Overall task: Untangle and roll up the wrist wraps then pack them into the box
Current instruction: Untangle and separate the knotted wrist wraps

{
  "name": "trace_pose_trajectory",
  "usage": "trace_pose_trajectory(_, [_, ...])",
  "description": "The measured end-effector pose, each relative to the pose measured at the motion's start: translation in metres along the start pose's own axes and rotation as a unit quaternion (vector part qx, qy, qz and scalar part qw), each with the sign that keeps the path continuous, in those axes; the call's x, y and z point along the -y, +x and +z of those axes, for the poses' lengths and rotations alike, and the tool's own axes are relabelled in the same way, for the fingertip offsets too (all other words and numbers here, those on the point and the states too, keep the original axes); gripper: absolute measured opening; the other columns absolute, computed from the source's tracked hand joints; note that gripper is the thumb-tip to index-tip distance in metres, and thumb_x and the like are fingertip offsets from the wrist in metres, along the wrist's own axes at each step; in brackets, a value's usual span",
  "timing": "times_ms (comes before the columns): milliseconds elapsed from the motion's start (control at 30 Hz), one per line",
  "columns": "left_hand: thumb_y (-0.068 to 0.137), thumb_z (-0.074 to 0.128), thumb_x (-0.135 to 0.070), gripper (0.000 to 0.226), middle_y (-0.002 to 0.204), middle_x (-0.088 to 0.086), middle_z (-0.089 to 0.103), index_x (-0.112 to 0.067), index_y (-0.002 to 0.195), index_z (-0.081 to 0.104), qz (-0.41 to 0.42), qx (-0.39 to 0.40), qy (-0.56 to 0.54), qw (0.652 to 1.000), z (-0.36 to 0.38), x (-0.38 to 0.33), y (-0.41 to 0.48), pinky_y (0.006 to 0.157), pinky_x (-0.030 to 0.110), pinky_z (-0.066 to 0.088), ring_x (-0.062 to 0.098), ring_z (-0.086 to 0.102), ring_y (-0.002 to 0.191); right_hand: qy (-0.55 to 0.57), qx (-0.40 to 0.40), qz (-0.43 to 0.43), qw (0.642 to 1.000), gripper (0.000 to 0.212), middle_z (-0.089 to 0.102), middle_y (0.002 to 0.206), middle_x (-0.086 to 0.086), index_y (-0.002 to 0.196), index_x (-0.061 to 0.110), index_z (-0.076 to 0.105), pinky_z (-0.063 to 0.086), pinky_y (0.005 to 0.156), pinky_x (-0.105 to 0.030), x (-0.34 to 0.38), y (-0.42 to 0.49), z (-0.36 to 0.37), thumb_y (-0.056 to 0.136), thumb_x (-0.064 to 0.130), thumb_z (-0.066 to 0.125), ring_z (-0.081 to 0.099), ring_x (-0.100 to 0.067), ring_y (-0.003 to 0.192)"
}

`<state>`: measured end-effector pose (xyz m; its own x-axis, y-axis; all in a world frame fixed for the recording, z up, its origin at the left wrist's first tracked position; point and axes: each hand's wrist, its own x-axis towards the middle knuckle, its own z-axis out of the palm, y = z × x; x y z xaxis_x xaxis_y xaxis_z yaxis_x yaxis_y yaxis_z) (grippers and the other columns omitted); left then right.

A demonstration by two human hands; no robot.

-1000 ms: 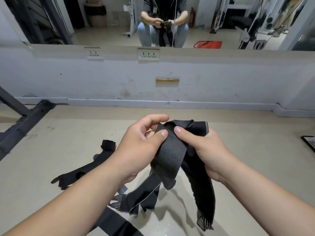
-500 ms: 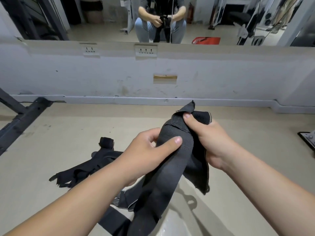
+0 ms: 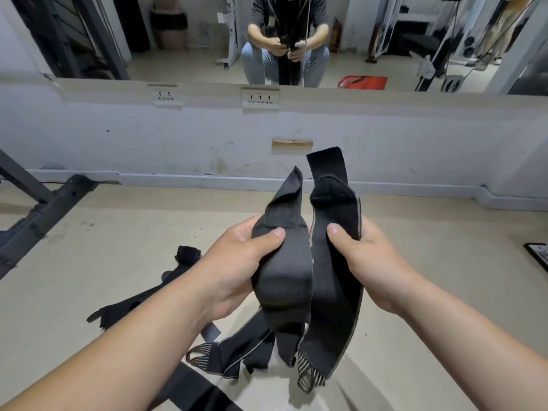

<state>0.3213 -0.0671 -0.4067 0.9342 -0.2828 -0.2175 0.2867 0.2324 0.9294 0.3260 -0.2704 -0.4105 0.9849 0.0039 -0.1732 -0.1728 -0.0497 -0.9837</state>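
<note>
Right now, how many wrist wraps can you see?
3. One wrap in the left hand, a second wrap in the right hand, a third wrap on the floor at left. The striped-loop strip below may be the first's tail or a fourth; cannot tell.

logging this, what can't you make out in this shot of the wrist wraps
Head view only.
Left hand and right hand: fingers hidden behind the strips they grip.
Left strip and right strip: one wrap or two, unclear; their lower parts overlap.
Floor wraps: partly covered by the left forearm.
Dark object at the right edge: cut off.
</note>
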Motion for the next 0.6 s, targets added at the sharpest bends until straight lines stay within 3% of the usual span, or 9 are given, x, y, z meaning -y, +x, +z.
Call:
trace_pose_trajectory(100, [0.105,0.058,-0.011,0.026,0.123,0.021,0.075,-0.003,0.127,0.069,0.005,-0.010,-0.016,1.000,0.000,0.003,0.003,0.096,0.040,0.056,0.033,0.072,0.112,0.047,0.009,0.030,0.998,0.018,0.081,0.107,-0.007,0.110,0.009,0.073,0.059,0.096,-0.042,-0.002,-0.002,0.003,0.107,0.011,0.055,0.076,-0.029,0.107])
trace_pose_trajectory(200, [0.105,0.059,-0.010,0.019,0.118,0.018,0.077,-0.010,0.119,0.071,0.010,-0.019,-0.011,1.000,0.004,0.003,0.001,0.073,0.026,0.058,0.024,0.076,0.097,0.078,0.031,0.050,0.995,0.022,0.080,0.110,-0.010,0.113,0.008,0.074,0.057,0.100,-0.045,0.000,-0.005,0.007,0.107,0.012,0.054,0.076,-0.029,0.107])
trace_pose_trajectory(300, [0.104,0.051,-0.001,0.022,0.091,0.010,0.077,-0.010,0.107,0.071,-0.010,-0.020,-0.012,1.000,0.009,-0.001,-0.003,0.042,0.015,0.046,0.012,0.069,0.057,0.091,0.054,0.048,0.993,0.027,0.080,0.113,-0.008,0.118,0.010,0.074,0.057,0.100,-0.044,0.001,-0.007,0.011,0.109,0.024,0.052,0.076,-0.027,0.108])
trace_pose_trajectory(367, [0.102,0.047,-0.001,0.027,0.078,0.005,0.072,-0.012,0.099,0.071,-0.014,-0.037,-0.002,0.999,0.011,-0.002,-0.004,0.037,0.014,0.040,0.009,0.062,0.048,0.088,0.062,0.041,0.993,0.034,0.080,0.114,-0.005,0.120,0.013,0.073,0.057,0.098,-0.041,0.000,-0.008,0.014,0.109,0.036,0.051,0.076,-0.023,0.109])
trace_pose_trajectory(433, [0.104,0.051,-0.013,0.023,0.082,0.004,0.077,-0.011,0.096,0.073,-0.015,-0.050,0.007,0.999,0.015,-0.001,-0.003,0.049,0.018,0.050,0.012,0.071,0.061,0.066,0.072,0.031,0.995,0.037,0.080,0.114,-0.003,0.121,0.015,0.072,0.058,0.096,-0.037,-0.002,-0.009,0.017,0.108,0.041,0.049,0.076,-0.020,0.109])
trace_pose_trajectory(500, [0.104,0.061,-0.029,0.024,0.101,0.013,0.081,-0.009,0.107,0.074,-0.006,-0.069,0.024,0.997,0.016,0.004,-0.003,0.077,0.034,0.061,0.024,0.079,0.091,0.048,0.079,0.018,0.996,0.035,0.081,0.111,-0.002,0.119,0.016,0.072,0.060,0.088,-0.029,-0.005,-0.010,0.020,0.108,0.040,0.049,0.076,-0.019,0.107])
trace_pose_trajectory(533, [0.102,0.065,-0.033,0.026,0.106,0.016,0.079,-0.009,0.111,0.072,0.003,-0.080,0.041,0.996,0.016,0.008,-0.002,0.088,0.043,0.060,0.030,0.078,0.099,0.051,0.085,0.012,0.995,0.034,0.081,0.111,-0.003,0.119,0.015,0.072,0.060,0.084,-0.026,-0.007,-0.011,0.022,0.107,0.039,0.051,0.077,-0.019,0.106])
trace_pose_trajectory(600, [0.101,0.068,-0.035,0.022,0.100,0.014,0.080,-0.016,0.111,0.067,0.024,-0.105,0.073,0.992,0.018,0.012,-0.003,0.087,0.045,0.061,0.032,0.078,0.093,0.050,0.101,-0.008,0.994,0.033,0.080,0.111,-0.005,0.118,0.013,0.072,0.061,0.085,-0.027,-0.011,-0.013,0.025,0.103,0.038,0.056,0.077,-0.019,0.104])
